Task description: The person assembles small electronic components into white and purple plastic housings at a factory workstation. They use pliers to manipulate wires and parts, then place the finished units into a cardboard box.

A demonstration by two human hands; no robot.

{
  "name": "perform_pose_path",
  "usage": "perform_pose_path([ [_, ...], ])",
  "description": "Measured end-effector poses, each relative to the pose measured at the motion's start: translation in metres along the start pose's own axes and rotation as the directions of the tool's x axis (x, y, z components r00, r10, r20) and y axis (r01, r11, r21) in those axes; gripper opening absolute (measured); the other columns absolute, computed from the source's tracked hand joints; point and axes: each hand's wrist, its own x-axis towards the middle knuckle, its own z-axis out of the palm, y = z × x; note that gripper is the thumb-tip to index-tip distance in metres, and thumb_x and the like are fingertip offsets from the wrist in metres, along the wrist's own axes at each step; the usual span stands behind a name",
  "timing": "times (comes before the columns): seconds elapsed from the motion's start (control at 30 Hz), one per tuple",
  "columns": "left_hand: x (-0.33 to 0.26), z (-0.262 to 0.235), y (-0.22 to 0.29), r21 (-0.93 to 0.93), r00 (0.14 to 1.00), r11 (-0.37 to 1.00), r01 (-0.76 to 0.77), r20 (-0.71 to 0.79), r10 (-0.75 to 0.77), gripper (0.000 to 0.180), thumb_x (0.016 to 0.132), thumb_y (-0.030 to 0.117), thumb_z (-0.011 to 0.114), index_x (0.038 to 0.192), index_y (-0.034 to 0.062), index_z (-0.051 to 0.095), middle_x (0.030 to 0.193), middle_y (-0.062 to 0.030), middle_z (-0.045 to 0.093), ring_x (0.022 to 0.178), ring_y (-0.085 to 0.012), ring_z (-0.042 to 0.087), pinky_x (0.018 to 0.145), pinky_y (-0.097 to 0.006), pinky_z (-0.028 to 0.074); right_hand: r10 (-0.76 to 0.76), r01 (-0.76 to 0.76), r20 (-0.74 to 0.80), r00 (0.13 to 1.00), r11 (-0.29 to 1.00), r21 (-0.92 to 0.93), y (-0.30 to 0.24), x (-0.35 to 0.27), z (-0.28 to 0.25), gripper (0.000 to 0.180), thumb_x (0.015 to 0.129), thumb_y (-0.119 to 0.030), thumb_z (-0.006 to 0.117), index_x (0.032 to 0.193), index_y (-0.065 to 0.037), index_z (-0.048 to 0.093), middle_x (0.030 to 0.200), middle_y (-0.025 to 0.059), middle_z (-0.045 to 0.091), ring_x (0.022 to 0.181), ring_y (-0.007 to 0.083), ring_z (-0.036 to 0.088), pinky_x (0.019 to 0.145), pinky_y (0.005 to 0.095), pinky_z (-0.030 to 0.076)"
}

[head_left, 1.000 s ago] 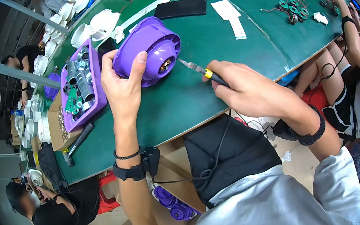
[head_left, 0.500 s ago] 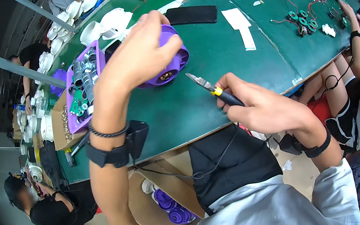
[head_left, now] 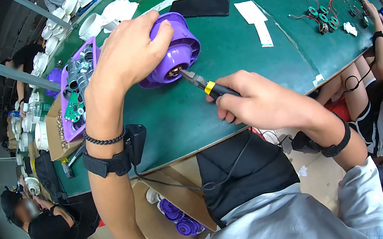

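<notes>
My left hand [head_left: 135,49] is closed over a purple plastic housing [head_left: 181,52], tilting it on the green table. Brass-coloured metal parts [head_left: 174,71] show inside the housing's round opening. In my right hand [head_left: 252,98] is a pair of pliers [head_left: 209,86] with black and yellow handles. The pliers' tip is at the opening, right by the brass-coloured parts; whether it grips one I cannot tell.
Left of my left hand are a purple tray [head_left: 67,102] of grey cylinders and green boards, and a cardboard box [head_left: 57,138] of small metal parts. A black phone-like slab [head_left: 200,8] and white paper [head_left: 254,18] lie beyond. Wired coils [head_left: 323,20] and another person's arm [head_left: 378,34] are at right.
The pliers have moved left and up to the housing's opening. My left hand has turned the housing so that its opening faces me more.
</notes>
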Motion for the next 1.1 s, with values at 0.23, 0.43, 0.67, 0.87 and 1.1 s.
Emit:
perform_pose_path([
  [0.23,-0.009,0.004,-0.005,-0.037,0.995,0.997,0.066,-0.074,-0.069,0.041,0.093,0.032,0.051,0.11,-0.0036,0.063,0.097,-0.0316,0.064,0.095,-0.0482,0.059,0.085,-0.05,0.045,0.138,-0.165,0.142,0.98,0.967,0.195,-0.005,0.012,-0.006,0.033,0.093,-0.015,0.045,0.113,0.007,0.059,0.089,0.0089,0.065,0.079,0.0163,0.065,0.074,0.0283,0.051],
  [0.43,-0.004,0.009,-0.006,-0.036,0.994,0.997,0.063,-0.091,-0.066,0.044,0.091,0.034,0.051,0.108,-0.004,0.064,0.1,-0.0322,0.064,0.096,-0.0479,0.06,0.087,-0.048,0.046,0.098,-0.102,0.053,0.994,0.991,0.081,-0.002,0.012,0.002,0.035,0.093,-0.015,0.044,0.115,0.007,0.058,0.089,0.0099,0.064,0.081,0.0161,0.063,0.074,0.03,0.053],
  [0.67,0.003,0.007,-0.004,-0.026,0.982,0.982,0.186,-0.022,-0.186,0.044,0.086,0.035,0.052,0.096,-0.0048,0.067,0.094,-0.0309,0.065,0.092,-0.0477,0.062,0.085,-0.048,0.049,0.054,-0.054,0.004,0.999,0.998,0.016,-0.001,0.017,0.005,0.033,0.09,-0.019,0.045,0.106,0.007,0.059,0.084,0.0141,0.063,0.08,0.0218,0.063,0.072,0.0351,0.051],
  [0.87,0.003,0.008,0.003,-0.012,0.963,0.965,0.263,-0.048,-0.263,0.05,0.083,0.041,0.054,0.097,-0.0038,0.069,0.093,-0.031,0.066,0.092,-0.0469,0.063,0.085,-0.047,0.049,0.053,-0.055,-0.016,0.998,0.99,-0.127,-0.012,0.02,0.003,0.037,0.09,-0.018,0.047,0.116,0.006,0.058,0.084,0.014,0.063,0.08,0.0204,0.063,0.07,0.0353,0.051],
  [1.1,0.007,0.015,0.013,0.088,0.933,0.941,0.326,-0.188,-0.305,0.056,0.083,0.048,0.052,0.095,-0.0038,0.071,0.099,-0.0313,0.067,0.097,-0.0461,0.064,0.088,-0.048,0.049,-0.224,0.078,-0.167,0.96,0.789,-0.61,-0.007,0.024,0.021,0.031,0.089,-0.007,0.052,0.108,0.017,0.053,0.075,0.0204,0.061,0.075,0.0322,0.063,0.067,0.0372,0.05],
])
